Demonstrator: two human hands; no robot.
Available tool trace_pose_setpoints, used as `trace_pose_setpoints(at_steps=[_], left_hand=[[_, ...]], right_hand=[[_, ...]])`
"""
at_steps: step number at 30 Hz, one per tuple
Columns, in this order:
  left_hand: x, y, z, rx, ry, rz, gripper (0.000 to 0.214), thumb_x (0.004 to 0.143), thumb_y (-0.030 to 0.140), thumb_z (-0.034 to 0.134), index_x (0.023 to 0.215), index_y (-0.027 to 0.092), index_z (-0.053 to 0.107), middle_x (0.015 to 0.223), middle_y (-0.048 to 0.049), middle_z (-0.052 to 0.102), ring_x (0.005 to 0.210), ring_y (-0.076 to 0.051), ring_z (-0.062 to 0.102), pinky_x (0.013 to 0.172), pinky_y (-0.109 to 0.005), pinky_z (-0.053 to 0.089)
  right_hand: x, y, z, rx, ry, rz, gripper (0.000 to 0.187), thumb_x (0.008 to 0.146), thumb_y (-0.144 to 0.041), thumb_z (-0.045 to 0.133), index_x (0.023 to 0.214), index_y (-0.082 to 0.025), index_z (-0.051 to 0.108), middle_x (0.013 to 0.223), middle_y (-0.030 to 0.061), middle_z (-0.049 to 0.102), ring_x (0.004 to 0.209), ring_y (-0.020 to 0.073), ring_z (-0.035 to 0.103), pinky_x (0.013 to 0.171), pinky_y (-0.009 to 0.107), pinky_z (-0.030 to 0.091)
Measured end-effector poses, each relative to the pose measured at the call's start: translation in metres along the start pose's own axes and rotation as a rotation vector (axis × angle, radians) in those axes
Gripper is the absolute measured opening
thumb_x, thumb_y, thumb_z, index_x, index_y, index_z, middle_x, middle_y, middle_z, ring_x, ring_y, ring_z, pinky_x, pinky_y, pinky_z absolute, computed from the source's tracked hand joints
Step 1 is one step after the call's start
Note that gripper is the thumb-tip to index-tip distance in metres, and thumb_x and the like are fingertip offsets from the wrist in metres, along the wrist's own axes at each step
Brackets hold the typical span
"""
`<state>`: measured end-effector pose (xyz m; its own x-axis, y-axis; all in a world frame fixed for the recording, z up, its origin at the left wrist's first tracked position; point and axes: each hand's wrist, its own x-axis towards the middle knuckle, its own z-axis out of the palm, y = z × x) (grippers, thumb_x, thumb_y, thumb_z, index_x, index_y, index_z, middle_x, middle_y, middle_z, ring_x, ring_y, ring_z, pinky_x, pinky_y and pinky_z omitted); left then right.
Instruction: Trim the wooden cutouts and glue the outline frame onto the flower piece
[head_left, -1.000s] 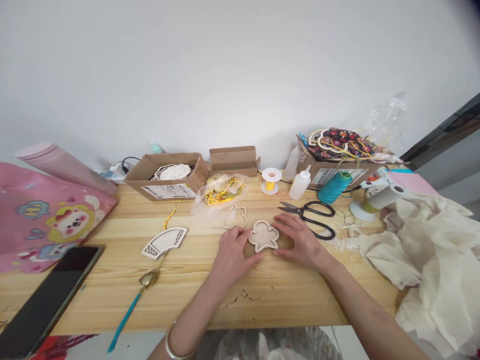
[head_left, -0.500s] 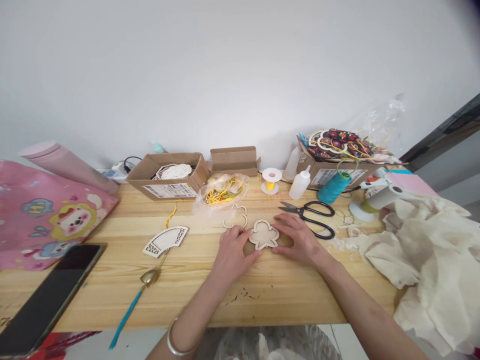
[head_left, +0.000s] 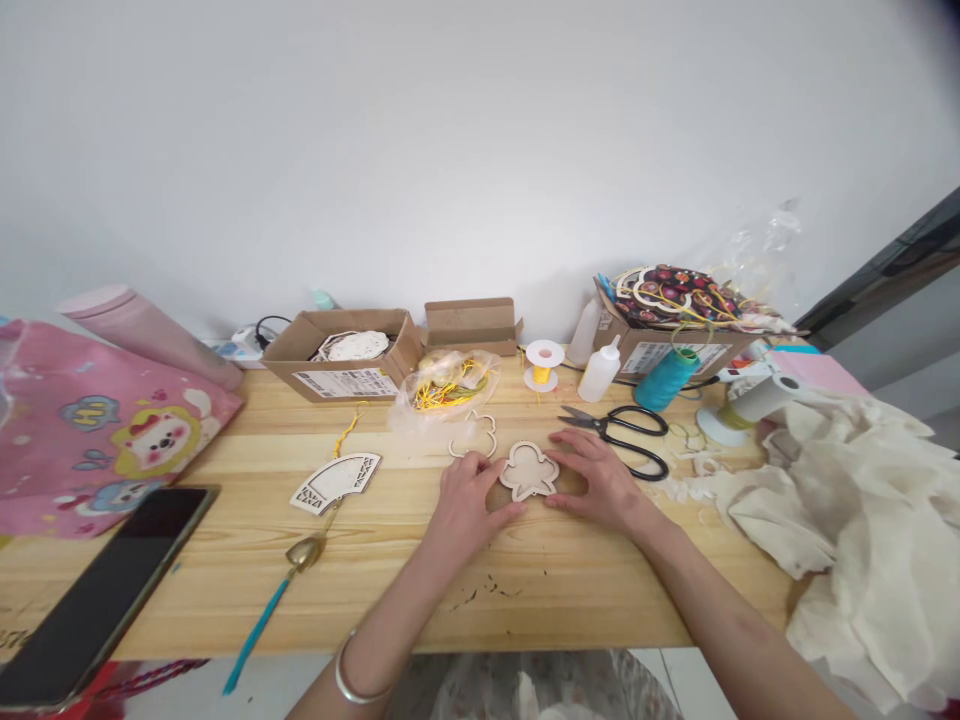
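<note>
A flower-shaped wooden piece (head_left: 529, 472) with a raised rim lies flat on the table between my hands. My left hand (head_left: 469, 500) has its curled fingers and thumb at the left edge of the piece. From the other side, my right hand (head_left: 596, 480) holds the right edge between bent fingers and thumb. Just beyond my left fingers is a thin wooden outline frame (head_left: 491, 435), partly hidden by that hand. Black-handled scissors (head_left: 634, 425) rest close behind my right hand, blades pointing left.
A fan-shaped wooden ornament (head_left: 337, 480) with a teal tassel (head_left: 259, 630) and a phone (head_left: 105, 590) lie left. Behind are a cardboard box (head_left: 345, 380), a yellow thread spool (head_left: 544, 365), a squeeze bottle (head_left: 600, 372) and a teal thread cone (head_left: 666, 380). Cream cloth (head_left: 870, 530) heaps right.
The view has shifted very slightly, so the items at left appear a little farther right. My hands and the wooden piece keep the same position.
</note>
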<state>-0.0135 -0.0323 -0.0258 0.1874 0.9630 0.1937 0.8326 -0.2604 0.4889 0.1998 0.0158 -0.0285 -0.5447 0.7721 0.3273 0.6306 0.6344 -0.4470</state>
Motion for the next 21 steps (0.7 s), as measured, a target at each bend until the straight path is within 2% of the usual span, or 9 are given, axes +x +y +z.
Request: trace_pose_setpoints(at_steps=[6,21], left_hand=[[0.0013,0.0011,-0.0017,0.043,-0.007,0.043,0.039,0.071,0.042,0.058,0.104,0.02,0.06,0.091,-0.0063,0.053,0.086,-0.021,0.05,0.078,-0.039,0.04],[0.0028,0.0018,-0.0046,0.115,-0.041,0.068,0.041,0.07,0.041,0.059,0.104,0.019,0.059,0.089,-0.0063,0.053,0.085,-0.021,0.049,0.076,-0.038,0.038]], right_hand=[[0.0001,-0.0004,-0.0004,-0.027,-0.019,0.0,0.047,0.062,-0.041,0.068,0.103,-0.02,0.063,0.115,0.0119,0.056,0.111,0.0288,0.046,0.089,0.046,0.041],[-0.0003,-0.0018,0.0005,-0.075,-0.037,0.018,0.048,0.061,-0.041,0.068,0.105,-0.021,0.063,0.118,0.0119,0.055,0.113,0.0301,0.044,0.09,0.047,0.04]])
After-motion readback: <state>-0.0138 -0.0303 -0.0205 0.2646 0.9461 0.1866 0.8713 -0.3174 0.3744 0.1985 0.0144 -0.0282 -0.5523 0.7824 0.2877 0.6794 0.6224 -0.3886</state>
